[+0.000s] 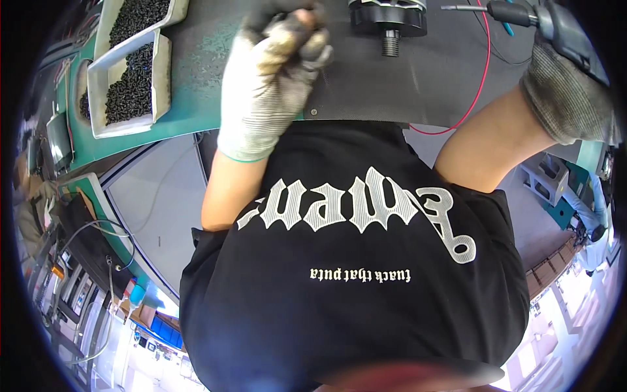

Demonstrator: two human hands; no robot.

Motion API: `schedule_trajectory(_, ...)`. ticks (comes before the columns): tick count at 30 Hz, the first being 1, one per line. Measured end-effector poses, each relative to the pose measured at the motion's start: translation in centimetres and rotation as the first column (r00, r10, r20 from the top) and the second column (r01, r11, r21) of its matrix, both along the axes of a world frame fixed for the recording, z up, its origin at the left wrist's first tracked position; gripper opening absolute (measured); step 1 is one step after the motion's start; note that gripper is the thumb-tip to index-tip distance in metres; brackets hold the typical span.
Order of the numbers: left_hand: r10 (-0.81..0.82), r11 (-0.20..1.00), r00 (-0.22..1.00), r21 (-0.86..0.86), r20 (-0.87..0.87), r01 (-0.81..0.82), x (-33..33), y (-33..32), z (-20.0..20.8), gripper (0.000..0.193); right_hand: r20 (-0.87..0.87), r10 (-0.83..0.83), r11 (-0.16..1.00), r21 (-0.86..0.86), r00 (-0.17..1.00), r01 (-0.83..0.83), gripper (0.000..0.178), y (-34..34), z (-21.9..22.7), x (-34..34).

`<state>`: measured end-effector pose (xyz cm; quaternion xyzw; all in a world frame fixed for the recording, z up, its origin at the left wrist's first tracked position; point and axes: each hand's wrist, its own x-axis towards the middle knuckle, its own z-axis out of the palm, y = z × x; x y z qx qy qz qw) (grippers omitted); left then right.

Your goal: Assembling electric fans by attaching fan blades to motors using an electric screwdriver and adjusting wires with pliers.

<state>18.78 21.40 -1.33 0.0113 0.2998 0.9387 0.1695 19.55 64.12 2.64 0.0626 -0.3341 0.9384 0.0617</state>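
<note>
My left hand (277,78), in a worn striped work glove, is over the bench with its fingers curled in. Its fingertips are blurred, and what they hold, if anything, cannot be made out. Right of it, at the top edge, a black round motor-like part (388,21) shows a threaded shaft pointing toward me; its far side is cut off. My right hand (565,95), in a grey glove, is closed around a dark power screwdriver (571,39) at the far right. Its bit points left toward the motor-like part, apart from it.
Two white bins (161,85) of small black screws (130,85) stand at the bench's left. A red cable (482,78) curves across the dark mat (366,91) and over the near edge. A light blue item (508,27) lies near the screwdriver bit.
</note>
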Motion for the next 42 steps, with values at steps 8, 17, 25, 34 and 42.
schedule_trajectory(8,-0.192,0.972,0.968,0.167,0.159,0.165,1.5,3.0,0.1,0.025,-0.05,-0.017,1.0,-0.027,0.999,0.015,0.028,-14.4,2.6,1.5)
schedule_trajectory(17,-0.197,0.972,0.974,0.155,0.111,0.179,2.2,3.5,1.6,0.03,-0.086,0.013,0.999,-0.044,0.996,-0.016,0.027,-18.7,3.7,1.3)
schedule_trajectory(25,-0.148,0.989,0.953,0.028,0.263,0.145,4.0,4.4,0.9,0.022,-0.029,-0.012,0.999,-0.046,1.0,0.01,0.026,-22.2,3.0,1.6)
schedule_trajectory(34,-0.094,0.966,0.915,-0.186,0.392,0.179,3.9,6.5,1.3,0.019,0.031,-0.053,0.998,-0.025,0.998,0.054,0.025,-19.5,2.3,2.2)
schedule_trajectory(42,-0.334,0.94,0.841,0.222,0.425,0.261,4.1,5.1,1.9,0.014,-0.284,-0.202,0.974,0.047,0.938,0.223,0.036,-21.7,4.5,0.6)
